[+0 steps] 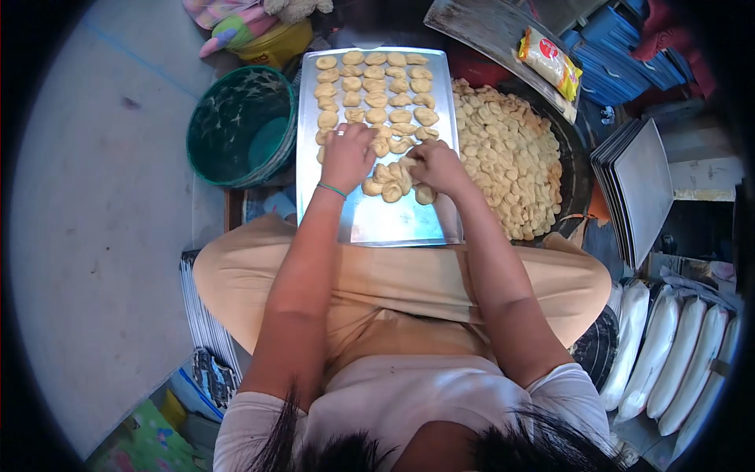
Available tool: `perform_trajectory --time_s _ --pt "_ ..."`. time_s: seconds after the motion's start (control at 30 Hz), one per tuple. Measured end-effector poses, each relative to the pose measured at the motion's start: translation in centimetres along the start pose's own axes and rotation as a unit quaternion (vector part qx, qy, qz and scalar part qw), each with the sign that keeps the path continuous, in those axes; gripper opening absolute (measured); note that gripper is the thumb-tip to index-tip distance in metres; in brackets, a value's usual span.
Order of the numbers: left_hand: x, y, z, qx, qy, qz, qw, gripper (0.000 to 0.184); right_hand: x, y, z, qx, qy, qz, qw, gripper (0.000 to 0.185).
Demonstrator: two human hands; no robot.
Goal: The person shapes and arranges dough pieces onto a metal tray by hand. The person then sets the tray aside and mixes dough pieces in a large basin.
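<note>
A shiny metal baking tray (393,226) lies across my lap, with rows of small flattened dough pieces (376,116) on its far half. Nearer to me, a loose heap of dough pieces (388,182) sits mid-tray. My left hand (350,154), with a ring and a green wristband, is at the left end of the nearest row; its fingers curl down over a dough piece. At the heap's right side, my right hand (437,165) has its thumb and fingers closed on a dough piece, mostly hidden by the fingers.
A large dark round basin full of similar pieces (507,157) stands right of the tray. At left is a green bucket (242,126). Stacked trays (638,189), filled white bags (653,354) and a board holding a yellow-and-white packet (548,61) are on the right.
</note>
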State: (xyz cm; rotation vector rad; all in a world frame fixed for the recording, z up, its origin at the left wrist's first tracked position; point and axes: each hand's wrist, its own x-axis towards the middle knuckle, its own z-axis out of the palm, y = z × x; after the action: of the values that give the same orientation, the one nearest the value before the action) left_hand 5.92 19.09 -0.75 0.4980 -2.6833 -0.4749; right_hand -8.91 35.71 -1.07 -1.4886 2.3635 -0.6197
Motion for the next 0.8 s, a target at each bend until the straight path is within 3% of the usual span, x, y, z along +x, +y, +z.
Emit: perform_trajectory --time_s 0.07,0.13,0.23,0.37,0.47,0.57,0.7,0.77,0.8 --pt "0.2 0.9 1.3 -0.033 -0.003 0.066 0.997 0.028 -0.1 0.5 -0.4 0.053 -0.023 0.034 0.998 0.032" --pt "0.4 1.1 2.3 -0.017 -0.042 0.076 0.996 0.027 -0.5 0.7 -1.1 0.144 -0.028 0.092 0.985 0.030" --pt "0.5 1.1 3.0 -0.010 -0.066 0.077 0.995 0.027 -0.1 2.7 -0.7 0.264 0.088 0.201 0.939 0.029" --pt "1.1 1.9 3.1 -0.020 -0.075 0.056 0.995 0.031 0.6 3.1 -0.7 0.063 0.080 0.124 0.987 0.034" --pt "1.7 2.9 3.1 -0.040 -0.055 0.055 0.996 0.035 0.4 1.6 -2.0 0.171 0.037 0.188 0.966 0.033" --pt "1.9 4.0 2.9 -0.051 -0.068 0.088 0.993 0.036 -0.6 0.7 -1.7 0.110 0.046 0.131 0.984 0.032" --pt "2.4 4.8 4.3 -0.014 -0.050 0.135 0.989 0.032 -1.0 1.6 -0.3 0.196 0.121 0.155 0.961 0.032" --pt "2.7 5.1 4.9 0.005 -0.061 0.114 0.992 0.027 -1.1 2.3 0.3 0.258 0.172 0.168 0.936 0.029" --pt "2.8 5.2 5.3 0.014 -0.067 0.103 0.992 0.024 -1.2 2.7 0.6 0.223 0.178 0.153 0.946 0.027"
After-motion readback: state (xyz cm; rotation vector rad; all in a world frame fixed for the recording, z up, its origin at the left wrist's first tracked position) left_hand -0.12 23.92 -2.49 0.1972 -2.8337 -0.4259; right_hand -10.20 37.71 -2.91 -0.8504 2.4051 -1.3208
